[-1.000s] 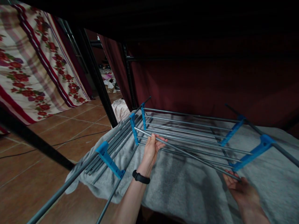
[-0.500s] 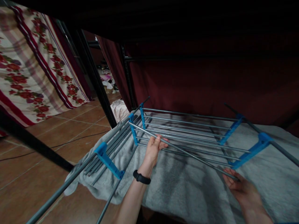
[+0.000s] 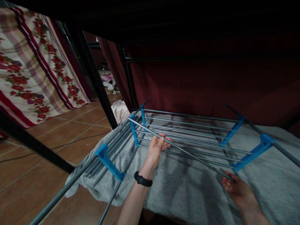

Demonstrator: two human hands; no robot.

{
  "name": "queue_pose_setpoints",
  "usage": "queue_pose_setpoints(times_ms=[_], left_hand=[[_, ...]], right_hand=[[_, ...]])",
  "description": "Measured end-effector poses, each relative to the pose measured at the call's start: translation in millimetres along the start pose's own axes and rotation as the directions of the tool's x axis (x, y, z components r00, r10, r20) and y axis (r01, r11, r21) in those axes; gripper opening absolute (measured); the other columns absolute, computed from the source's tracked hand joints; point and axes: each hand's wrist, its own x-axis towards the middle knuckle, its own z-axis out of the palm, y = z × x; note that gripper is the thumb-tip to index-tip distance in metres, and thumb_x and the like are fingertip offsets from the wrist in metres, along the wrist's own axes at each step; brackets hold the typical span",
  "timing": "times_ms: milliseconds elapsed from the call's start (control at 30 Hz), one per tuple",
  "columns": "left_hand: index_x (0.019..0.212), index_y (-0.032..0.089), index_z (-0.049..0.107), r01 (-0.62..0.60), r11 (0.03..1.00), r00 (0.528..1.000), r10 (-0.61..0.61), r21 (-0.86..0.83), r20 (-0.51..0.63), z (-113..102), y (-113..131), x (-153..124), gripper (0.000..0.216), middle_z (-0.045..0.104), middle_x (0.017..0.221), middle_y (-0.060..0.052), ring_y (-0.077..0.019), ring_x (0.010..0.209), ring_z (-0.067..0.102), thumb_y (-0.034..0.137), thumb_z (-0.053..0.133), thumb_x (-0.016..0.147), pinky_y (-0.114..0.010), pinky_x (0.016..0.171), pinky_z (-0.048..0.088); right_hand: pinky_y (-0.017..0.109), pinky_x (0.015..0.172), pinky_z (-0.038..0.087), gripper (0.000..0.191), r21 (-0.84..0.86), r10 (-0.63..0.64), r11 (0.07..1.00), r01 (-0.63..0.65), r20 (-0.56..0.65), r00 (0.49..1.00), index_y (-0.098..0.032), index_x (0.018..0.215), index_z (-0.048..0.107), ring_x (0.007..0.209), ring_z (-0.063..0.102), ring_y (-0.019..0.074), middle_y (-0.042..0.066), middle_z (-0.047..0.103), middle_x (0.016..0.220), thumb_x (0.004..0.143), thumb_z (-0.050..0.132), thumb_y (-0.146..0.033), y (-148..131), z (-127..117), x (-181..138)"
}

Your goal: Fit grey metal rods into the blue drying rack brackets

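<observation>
A loose grey metal rod (image 3: 187, 153) slants across a drying rack (image 3: 192, 128) of grey bars and blue plastic brackets that lies on a grey blanket (image 3: 178, 184). My left hand (image 3: 156, 149), with a black band on its wrist, is closed around the rod near its upper left end. My right hand (image 3: 235, 188) cups the rod's lower right end, its fingers curled under the tip. The rod's upper end sits beside a blue bracket (image 3: 133, 131).
A bundle of grey rods (image 3: 105, 153) with a blue bracket (image 3: 109, 162) hangs over the blanket's left edge. A black bed-frame post (image 3: 98, 84) and dark red curtains (image 3: 211, 84) stand behind. Terracotta floor tiles (image 3: 58, 131) and a floral sheet (image 3: 35, 68) lie to the left.
The rod has slid up and to the left; its upper end now reaches past the blue bracket. My left hand moved slightly right along it, and my right hand followed its lower end.
</observation>
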Motion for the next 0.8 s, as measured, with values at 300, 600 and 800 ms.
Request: queue_pose_setpoints(times_ms=[300, 600, 800], left_hand=[[0.104, 0.018, 0.053, -0.027, 0.999, 1.000, 0.027, 0.023, 0.007, 2.4, -1.3, -1.1, 0.028, 0.070, 0.090, -0.009, -0.0213, 0.087, 0.068, 0.034, 0.064, 0.083, -0.036, 0.080, 0.052], [0.116, 0.021, 0.045, 0.010, 0.997, 0.998, -0.015, 0.081, 0.066, 18.6, -19.0, -8.7, 0.041, 0.069, 0.089, -0.005, -0.0206, 0.090, 0.067, 0.038, 0.063, 0.083, -0.036, 0.081, 0.050], [0.125, 0.021, 0.041, 0.007, 0.993, 0.988, -0.025, 0.121, 0.152, 31.1, -33.8, -18.7, 0.046, 0.066, 0.086, -0.004, -0.0201, 0.089, 0.065, 0.041, 0.057, 0.087, -0.034, 0.080, 0.048]], right_hand=[[0.019, 0.052, 0.056, 0.018, -0.064, -0.093, 0.994, 0.093, 0.005, 0.996, -0.018, 0.086, 0.056, 0.060, 0.057, 0.0093, 0.000, 0.054, 0.076, 0.073, 0.055, -0.005, 7.2, 1.2, -5.7], [0.022, 0.046, 0.047, 0.011, -0.322, 0.076, 0.947, -0.007, 0.205, 0.976, -0.019, 0.080, 0.057, 0.051, 0.054, 0.0101, 0.000, 0.059, 0.064, 0.076, 0.064, -0.026, 40.6, 23.6, -23.4], [0.024, 0.049, 0.046, 0.027, -0.460, 0.210, 0.887, -0.043, 0.317, 0.925, -0.017, 0.084, 0.063, 0.053, 0.056, 0.0112, 0.004, 0.065, 0.070, 0.075, 0.064, -0.042, 64.8, 35.4, -33.7]])
